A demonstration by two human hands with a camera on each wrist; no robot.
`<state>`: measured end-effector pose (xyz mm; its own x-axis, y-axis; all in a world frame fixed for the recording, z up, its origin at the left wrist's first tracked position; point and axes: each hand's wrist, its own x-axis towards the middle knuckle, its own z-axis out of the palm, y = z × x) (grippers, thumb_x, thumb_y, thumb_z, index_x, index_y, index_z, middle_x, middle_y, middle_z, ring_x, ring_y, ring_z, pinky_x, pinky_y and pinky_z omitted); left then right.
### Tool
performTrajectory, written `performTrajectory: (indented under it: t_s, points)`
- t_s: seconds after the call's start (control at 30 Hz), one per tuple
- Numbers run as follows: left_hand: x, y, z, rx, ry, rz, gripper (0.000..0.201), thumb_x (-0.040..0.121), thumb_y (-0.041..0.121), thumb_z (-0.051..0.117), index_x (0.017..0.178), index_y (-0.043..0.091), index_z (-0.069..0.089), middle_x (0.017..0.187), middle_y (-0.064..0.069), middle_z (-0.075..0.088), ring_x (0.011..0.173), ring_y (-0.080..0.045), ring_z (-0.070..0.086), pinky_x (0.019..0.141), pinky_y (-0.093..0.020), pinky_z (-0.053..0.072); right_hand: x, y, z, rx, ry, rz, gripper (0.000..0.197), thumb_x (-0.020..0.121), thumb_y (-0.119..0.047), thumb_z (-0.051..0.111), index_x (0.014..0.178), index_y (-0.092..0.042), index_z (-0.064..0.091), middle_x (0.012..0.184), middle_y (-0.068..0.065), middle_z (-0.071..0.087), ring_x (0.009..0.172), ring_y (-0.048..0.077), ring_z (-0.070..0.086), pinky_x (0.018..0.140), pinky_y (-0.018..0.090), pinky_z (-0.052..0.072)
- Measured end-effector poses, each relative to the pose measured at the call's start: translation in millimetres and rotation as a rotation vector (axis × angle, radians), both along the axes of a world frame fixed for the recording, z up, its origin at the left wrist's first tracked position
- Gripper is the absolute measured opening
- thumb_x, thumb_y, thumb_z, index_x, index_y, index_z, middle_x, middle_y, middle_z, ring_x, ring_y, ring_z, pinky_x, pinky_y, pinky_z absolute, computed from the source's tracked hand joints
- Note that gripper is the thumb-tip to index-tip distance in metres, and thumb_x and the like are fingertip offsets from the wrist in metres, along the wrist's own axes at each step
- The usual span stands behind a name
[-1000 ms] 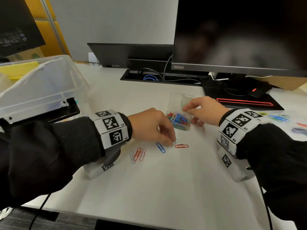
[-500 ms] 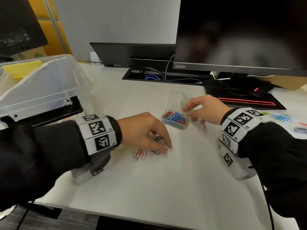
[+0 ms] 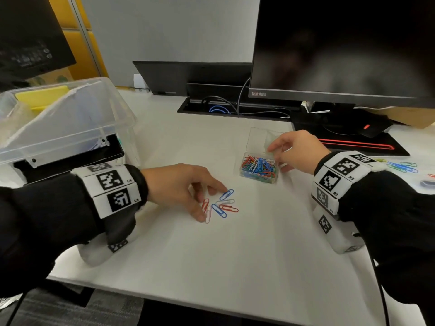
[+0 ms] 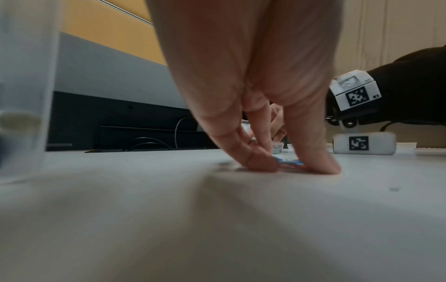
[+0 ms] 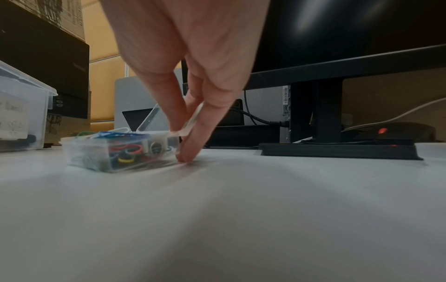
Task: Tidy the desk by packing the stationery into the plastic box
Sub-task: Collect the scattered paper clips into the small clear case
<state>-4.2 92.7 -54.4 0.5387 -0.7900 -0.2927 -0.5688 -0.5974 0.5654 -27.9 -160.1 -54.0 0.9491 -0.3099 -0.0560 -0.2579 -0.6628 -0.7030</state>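
Now the left hand (image 3: 175, 184) is low on the white bench (image 3: 211, 255), with its fingertips (image 4: 263, 164) pressed down on a little heap of loose paper clips (image 3: 220, 205). The clips are red, blue and pale, and they lie right under and just past the fingers of that grip. The fingers are bent and close together around the heap, but I cannot tell if any clip is lifted. Off to the far side of that hand sits a small clear case (image 3: 259, 169) full of bright clips. The right hand (image 3: 297, 150) is just beside this case. Its thumb and one finger pinch the edge of the clear lid (image 5: 193, 122), which stands tilted up, and another fingertip touches the bench next to the case wall. More clips (image 3: 402, 167) lie on the bench past the right wrist. The big plastic box (image 3: 70, 128) stands near the left arm, on the side away from the clips. A dark monitor (image 3: 341, 50) stands behind the right hand.
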Motion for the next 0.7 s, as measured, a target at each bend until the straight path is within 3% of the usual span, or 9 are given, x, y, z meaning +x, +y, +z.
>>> performTrajectory:
  t_s: [0.13, 0.27, 0.4, 0.57, 0.7]
  points:
    - [-3, -24, 1, -0.051, -0.080, 0.029, 0.048, 0.070, 0.018, 0.079, 0.115, 0.026, 0.063, 0.093, 0.012, 0.059, 0.085, -0.014, 0.062, 0.088, -0.026, 0.049, 1, 1, 0, 0.038, 0.043, -0.012, 0.021, 0.083, 0.004, 0.060, 0.091, -0.015, 0.064, 0.074, -0.001, 0.053, 0.074, 0.025, 0.067, 0.073, 0.039, 0.059]
    - [-5, -33, 2, -0.095, -0.201, 0.095, 0.059, 0.064, 0.037, 0.081, 0.118, 0.028, 0.059, 0.106, 0.007, 0.056, 0.090, -0.014, 0.059, 0.081, -0.019, 0.046, 1, 2, 0, 0.020, 0.036, -0.015, 0.033, 0.081, 0.006, 0.061, 0.074, -0.026, 0.058, 0.079, -0.004, 0.049, 0.085, 0.028, 0.067, 0.077, 0.042, 0.058]
    - [-7, -27, 0, 0.058, -0.198, 0.047, 0.078, 0.057, 0.044, 0.084, 0.127, 0.034, 0.051, 0.109, 0.010, 0.044, 0.097, -0.008, 0.051, 0.087, -0.016, 0.039, 0, 1, 1, -0.001, 0.032, 0.002, 0.030, 0.079, 0.008, 0.060, 0.082, -0.022, 0.061, 0.079, -0.003, 0.051, 0.088, 0.029, 0.067, 0.081, 0.043, 0.057]
    - [-9, -40, -1, -0.034, -0.151, -0.003, 0.044, 0.066, 0.030, 0.081, 0.108, 0.030, 0.068, 0.097, 0.006, 0.057, 0.088, -0.011, 0.058, 0.083, -0.021, 0.048, -2, 5, 2, 0.011, 0.032, 0.023, 0.026, 0.081, 0.006, 0.058, 0.094, -0.016, 0.062, 0.079, -0.002, 0.050, 0.082, 0.028, 0.068, 0.079, 0.042, 0.058]
    - [-7, -50, 0, -0.041, -0.152, -0.025, 0.027, 0.070, 0.025, 0.079, 0.096, 0.025, 0.072, 0.082, 0.009, 0.063, 0.072, -0.002, 0.056, 0.071, -0.010, 0.043, -4, 7, 3, -0.015, 0.017, 0.057, 0.030, 0.078, 0.010, 0.059, 0.091, -0.016, 0.064, 0.077, -0.001, 0.050, 0.081, 0.029, 0.067, 0.078, 0.042, 0.058]
